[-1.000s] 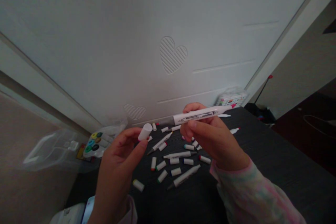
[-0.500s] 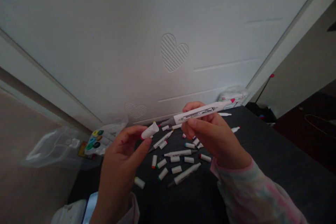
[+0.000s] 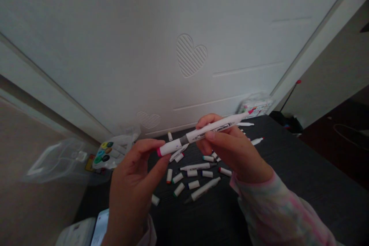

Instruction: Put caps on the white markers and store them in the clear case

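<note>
My right hand [image 3: 227, 146] pinches the barrel of a white marker [image 3: 215, 126] with printed text along its side. The marker's pink tip [image 3: 251, 111] points up to the right, uncovered. Between thumb and fingers my left hand [image 3: 138, 177] grips a white marker cap [image 3: 170, 148] with a pink end. That cap sits over the marker's left end, and a grey band of the marker shows beside it. Below both hands lie several loose caps [image 3: 207, 174] and uncapped markers [image 3: 205, 190] on the dark table [image 3: 213, 223].
A clear plastic case [image 3: 57, 161] and a bag of capped markers [image 3: 108, 152] stand at the left. A phone [image 3: 100, 226] and a white box-like object [image 3: 76, 232] lie front left. Another plastic-wrapped pack [image 3: 256, 104] leans against the white panel [image 3: 138, 46] behind the table.
My left hand's cap was apart from the marker's left end; now it is on that end. My right hand keeps its hold, with the marker turned slightly.
</note>
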The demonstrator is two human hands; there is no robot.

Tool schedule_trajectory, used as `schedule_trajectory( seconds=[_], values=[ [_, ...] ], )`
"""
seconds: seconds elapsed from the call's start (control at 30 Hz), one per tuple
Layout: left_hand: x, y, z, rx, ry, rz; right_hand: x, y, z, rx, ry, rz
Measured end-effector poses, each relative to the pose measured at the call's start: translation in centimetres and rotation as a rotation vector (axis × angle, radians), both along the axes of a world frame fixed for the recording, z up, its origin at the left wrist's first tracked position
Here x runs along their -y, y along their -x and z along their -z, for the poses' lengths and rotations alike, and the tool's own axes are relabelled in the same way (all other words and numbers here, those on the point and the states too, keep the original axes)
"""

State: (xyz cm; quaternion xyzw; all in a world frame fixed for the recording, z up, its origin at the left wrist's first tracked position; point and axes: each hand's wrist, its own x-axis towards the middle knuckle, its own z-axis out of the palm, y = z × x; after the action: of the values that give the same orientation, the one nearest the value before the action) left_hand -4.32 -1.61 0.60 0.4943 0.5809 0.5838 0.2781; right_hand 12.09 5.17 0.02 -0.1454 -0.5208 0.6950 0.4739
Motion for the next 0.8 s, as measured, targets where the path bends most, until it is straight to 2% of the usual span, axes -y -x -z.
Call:
schedule_trajectory(
  seconds=[0.2, 0.33, 0.53, 0.8],
  values=[
    [0.2, -0.6, 0.0, 0.013, -0.048, -0.039, 0.2, 0.2, -0.1, -0.038, -0.036, -0.030],
    [0.4, -1.3, -0.4, 0.069, -0.022, -0.049, 0.2, 0.2, -0.2, -0.065, -0.041, -0.028],
    [0.6, -1.1, -0.2, -0.046, 0.021, 0.018, 0.0, 0.1, -0.2, -0.068, 0.006, -0.002],
    [0.5, -1.1, 0.1, -0.074, 0.074, 0.071, -0.1, 0.0, -0.3, -0.036, 0.024, 0.000]
  ],
)
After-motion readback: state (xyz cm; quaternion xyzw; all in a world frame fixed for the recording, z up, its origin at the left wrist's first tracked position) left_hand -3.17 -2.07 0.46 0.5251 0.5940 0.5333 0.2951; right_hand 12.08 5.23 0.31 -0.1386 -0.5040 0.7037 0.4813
